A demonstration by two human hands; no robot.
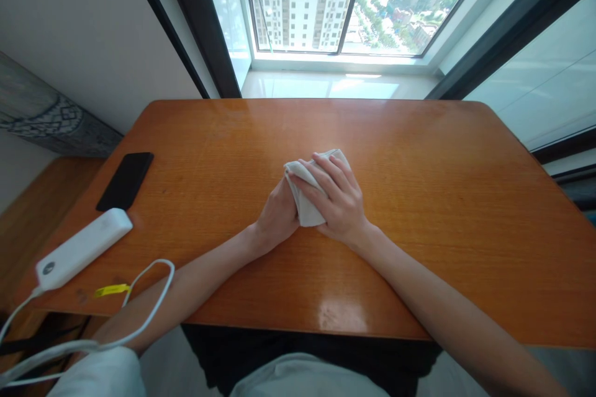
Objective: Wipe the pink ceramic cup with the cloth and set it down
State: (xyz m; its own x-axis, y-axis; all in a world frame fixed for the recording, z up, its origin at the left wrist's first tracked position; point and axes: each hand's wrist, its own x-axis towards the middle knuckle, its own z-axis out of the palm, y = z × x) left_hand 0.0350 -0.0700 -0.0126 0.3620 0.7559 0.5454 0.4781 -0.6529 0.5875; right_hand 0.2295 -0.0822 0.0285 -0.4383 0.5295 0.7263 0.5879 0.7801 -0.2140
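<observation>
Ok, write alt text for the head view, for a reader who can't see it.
The left hand and right hand clasp a folded white cloth together at the middle of an orange wooden table. A black phone and a white oblong device with a cable lie near the table's left edge; a window beyond shows high-rise blocks.
</observation>
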